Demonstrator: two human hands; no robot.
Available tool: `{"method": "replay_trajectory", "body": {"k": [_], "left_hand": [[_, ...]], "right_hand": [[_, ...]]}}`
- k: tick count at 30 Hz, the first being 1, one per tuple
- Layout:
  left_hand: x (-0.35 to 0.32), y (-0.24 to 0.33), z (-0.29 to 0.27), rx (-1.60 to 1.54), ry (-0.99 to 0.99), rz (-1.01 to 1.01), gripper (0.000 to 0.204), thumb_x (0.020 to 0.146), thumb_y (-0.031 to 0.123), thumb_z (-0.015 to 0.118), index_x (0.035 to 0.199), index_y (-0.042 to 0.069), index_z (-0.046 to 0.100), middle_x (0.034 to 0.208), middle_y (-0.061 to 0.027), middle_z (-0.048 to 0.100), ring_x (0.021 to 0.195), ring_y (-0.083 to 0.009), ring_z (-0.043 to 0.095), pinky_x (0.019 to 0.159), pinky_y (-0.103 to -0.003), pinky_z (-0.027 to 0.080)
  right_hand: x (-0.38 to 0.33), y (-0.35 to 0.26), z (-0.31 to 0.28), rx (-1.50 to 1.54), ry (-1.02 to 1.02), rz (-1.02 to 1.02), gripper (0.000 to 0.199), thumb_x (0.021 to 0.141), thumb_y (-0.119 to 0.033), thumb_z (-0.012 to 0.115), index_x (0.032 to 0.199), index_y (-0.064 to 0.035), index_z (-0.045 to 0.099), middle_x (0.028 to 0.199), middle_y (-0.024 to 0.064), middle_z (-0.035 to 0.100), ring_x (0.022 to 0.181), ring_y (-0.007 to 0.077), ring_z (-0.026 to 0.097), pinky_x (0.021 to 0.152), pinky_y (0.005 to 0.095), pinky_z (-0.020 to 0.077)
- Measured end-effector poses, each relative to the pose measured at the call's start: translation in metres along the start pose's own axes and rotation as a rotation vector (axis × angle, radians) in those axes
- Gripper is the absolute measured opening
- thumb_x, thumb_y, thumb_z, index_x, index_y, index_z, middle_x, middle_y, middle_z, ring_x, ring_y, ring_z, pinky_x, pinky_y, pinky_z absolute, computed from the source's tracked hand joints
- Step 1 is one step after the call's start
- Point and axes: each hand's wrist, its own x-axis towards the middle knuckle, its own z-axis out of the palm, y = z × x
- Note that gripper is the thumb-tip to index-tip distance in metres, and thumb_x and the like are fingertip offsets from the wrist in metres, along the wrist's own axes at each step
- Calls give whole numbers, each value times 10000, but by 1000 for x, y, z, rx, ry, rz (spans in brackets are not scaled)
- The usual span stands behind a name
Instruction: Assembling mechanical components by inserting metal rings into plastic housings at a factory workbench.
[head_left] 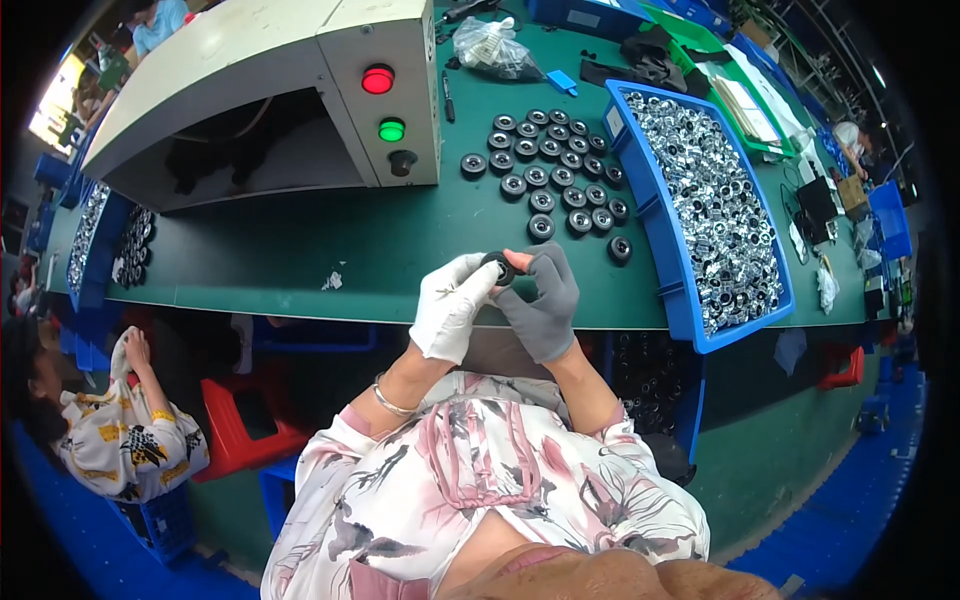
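Observation:
My left hand [447,305], in a white glove, and my right hand [546,302], in a grey glove with bare fingertips, meet above the table's near edge. Between them they grip a small black wheel [499,267], its round face partly covered by my fingers. Beyond my hands, several black wheels with metal centres [541,228] lie in loose rows on the green table [400,235]. Right of these stands a long blue bin [655,235] heaped with small shiny metal rings [705,200].
A cream machine [408,110] with red and green buttons stands at the left. Behind the wheels lies a clear plastic bag of parts [497,48]. A green tray [745,105] sits past the blue bin. A co-worker [125,430] sits at left near a red stool [250,420].

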Motion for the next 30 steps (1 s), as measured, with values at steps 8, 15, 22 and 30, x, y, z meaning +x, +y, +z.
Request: {"method": "replay_trajectory", "body": {"k": [8, 15, 22, 30], "left_hand": [[1, 9, 2, 202, -138, -19, 239, 978, 151, 635, 1133, -28, 671, 951, -9, 668, 824, -51, 569, 738, -218, 469], [0, 9, 2, 93, -7, -85, 262, 982, 179, 634, 1135, -31, 667, 950, -10, 670, 816, -68, 588, 728, -227, 464], [1, 19, 1, 120, -131, -125, 246, 984, 172, 595, 1095, -38, 658, 890, -55, 685, 786, -105, 631, 725, -230, 469], [12, 25, -13, 500, -299, -113, 232, 982, 158, 586, 1068, -42, 667, 832, -19, 655, 729, -80, 589, 688, -236, 480]], "right_hand": [[14, -3, -11, -9, -146, 10, 426, 700, -99, 789, 1100, -9, 674, 1023, 114, 606, 926, 286, 585, 794, 360, 492], [23, -13, -11, 36, -186, 84, 438, 713, -120, 783, 1125, -6, 684, 1016, 106, 623, 940, 280, 593, 822, 346, 487], [19, 5, -28, 92, -322, 116, 469, 736, -155, 810, 1162, -1, 684, 1054, 130, 626, 937, 252, 601, 833, 346, 487], [33, -1, -31, 40, -371, -87, 453, 684, -189, 847, 1070, 4, 708, 896, 78, 600, 876, 224, 572, 765, 319, 470]]}}
